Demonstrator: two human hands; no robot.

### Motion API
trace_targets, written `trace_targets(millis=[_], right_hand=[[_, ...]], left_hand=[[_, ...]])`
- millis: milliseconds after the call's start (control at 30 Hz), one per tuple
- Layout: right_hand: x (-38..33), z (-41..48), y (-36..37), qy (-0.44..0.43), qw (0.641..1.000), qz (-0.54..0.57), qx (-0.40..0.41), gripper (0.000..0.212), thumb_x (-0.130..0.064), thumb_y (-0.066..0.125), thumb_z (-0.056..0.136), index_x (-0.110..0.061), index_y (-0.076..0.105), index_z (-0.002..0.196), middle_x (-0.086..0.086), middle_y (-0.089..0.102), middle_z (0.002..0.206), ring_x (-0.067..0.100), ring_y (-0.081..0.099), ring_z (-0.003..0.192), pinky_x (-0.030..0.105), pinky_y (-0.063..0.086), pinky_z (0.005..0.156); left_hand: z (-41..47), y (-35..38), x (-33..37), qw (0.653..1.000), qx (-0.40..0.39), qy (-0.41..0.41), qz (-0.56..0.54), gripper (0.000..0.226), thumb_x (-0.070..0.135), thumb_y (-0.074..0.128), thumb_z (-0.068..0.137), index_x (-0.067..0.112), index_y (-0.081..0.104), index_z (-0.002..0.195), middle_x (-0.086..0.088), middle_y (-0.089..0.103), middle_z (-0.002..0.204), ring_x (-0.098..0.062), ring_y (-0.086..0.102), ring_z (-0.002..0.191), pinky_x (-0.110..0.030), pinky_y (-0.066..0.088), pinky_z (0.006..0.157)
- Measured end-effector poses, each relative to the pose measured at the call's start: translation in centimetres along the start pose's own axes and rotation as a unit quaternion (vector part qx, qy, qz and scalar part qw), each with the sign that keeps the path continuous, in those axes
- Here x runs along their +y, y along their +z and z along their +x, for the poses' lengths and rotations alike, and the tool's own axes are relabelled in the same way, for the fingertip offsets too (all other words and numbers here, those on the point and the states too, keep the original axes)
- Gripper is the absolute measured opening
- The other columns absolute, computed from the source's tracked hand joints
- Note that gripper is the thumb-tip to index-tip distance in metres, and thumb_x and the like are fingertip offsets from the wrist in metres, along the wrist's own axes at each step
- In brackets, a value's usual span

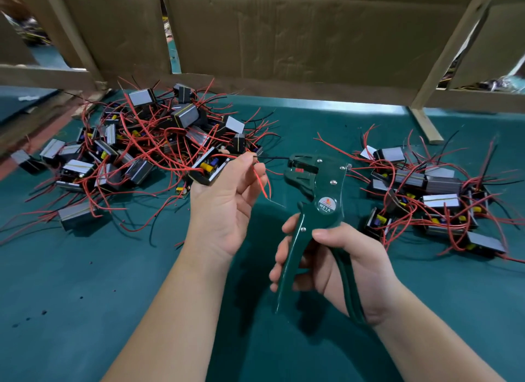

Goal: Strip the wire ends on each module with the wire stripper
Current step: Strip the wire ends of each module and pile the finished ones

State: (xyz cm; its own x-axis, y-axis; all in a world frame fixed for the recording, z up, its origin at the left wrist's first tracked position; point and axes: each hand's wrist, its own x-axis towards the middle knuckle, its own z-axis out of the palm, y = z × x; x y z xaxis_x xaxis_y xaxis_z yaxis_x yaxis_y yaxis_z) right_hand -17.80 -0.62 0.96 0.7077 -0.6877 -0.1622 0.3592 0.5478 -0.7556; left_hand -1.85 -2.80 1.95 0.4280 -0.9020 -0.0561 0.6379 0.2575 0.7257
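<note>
The right hand (pixel 341 265) is clenched round the two green handles of the stripper (pixel 315 199), fingers on the front handle, thumb laid across the pivot side; the tool stands upright with its head tilted left. The left hand (pixel 227 199) grasps a module (pixel 208 168) in its fingers and pinches that module's black wire (pixel 272 157) between thumb and forefinger; the wire runs straight to the right and reaches the mouth of the stripper's head; a red wire (pixel 262 182) droops from the same hand beside the palm.

Both hands hover over a green mat (pixel 85 296); a left pile (pixel 142 142) of modules and tangled red leads lies just behind the left hand, its strands reaching the held module; a right pile (pixel 426 194) lies beyond the stripper, near it but apart. Cardboard (pixel 284 34) walls off the back; wooden slats (pixel 449 54) lean across it.

Whether the wire tip sits inside the jaws is hard to make out; the rear handle's end is buried in the right palm; fingers cover part of the held module; small dark specks on the mat are too small to tell.
</note>
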Motion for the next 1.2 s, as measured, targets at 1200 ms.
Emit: trace_targets(millis=[1200], right_hand=[[0.17, -0.47, -0.78, -0.048, 0.992, -0.113, 0.016, 0.024, -0.021, 0.063, 0.068, -0.009, 0.065, 0.088, 0.026, 0.061, 0.076, 0.039, 0.063, 0.065, 0.044, 0.053, 0.062]], left_hand=[[-0.34, -0.23, 0.97, 0.987, -0.077, 0.09, 0.105, 0.006, 0.006, 0.067, 0.074, 0.01, 0.063, 0.072, 0.003, 0.064, 0.06, -0.01, 0.067, 0.056, -0.017, 0.051, 0.052]])
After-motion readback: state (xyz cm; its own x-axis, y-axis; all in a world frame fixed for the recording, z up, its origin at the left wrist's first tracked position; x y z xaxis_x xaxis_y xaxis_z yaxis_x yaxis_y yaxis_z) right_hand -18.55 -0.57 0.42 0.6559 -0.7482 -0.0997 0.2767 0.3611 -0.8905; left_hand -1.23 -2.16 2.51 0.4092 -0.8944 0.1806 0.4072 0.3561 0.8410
